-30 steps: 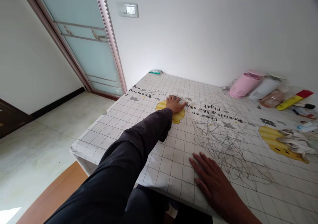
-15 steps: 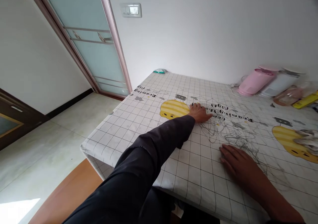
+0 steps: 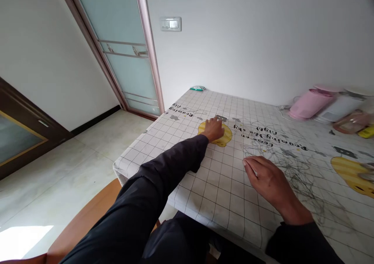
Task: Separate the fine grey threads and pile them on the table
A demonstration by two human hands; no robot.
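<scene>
My left hand point(image 3: 214, 129) reaches far over the table, its fingers spread above a printed yellow striped bear point(image 3: 226, 136) on the tablecloth point(image 3: 222, 180). No object shows in it. Nearer to me, my right hand point(image 3: 267, 178) is bent low over the cloth, with thumb and fingertips together in a pinch. Whether anything is between them is too small to tell. Beside and beyond it spread dark, thin, tangled lines point(image 3: 300, 178); I cannot tell whether they are loose threads or scribbles. The white cloth carries a black grid and printed lettering.
A small green-and-white packet point(image 3: 198, 88) lies at the far corner. Along the wall at right are a pink container point(image 3: 311, 103), a pale grey one point(image 3: 339, 106), and a clear brownish container point(image 3: 350, 121). An orange-brown chair point(image 3: 87, 213) stands by the left edge.
My left hand has moved left from the lettering onto the printed bear. My right hand, flat before, has lifted and curled into a pinch further left. The view has shifted slightly.
</scene>
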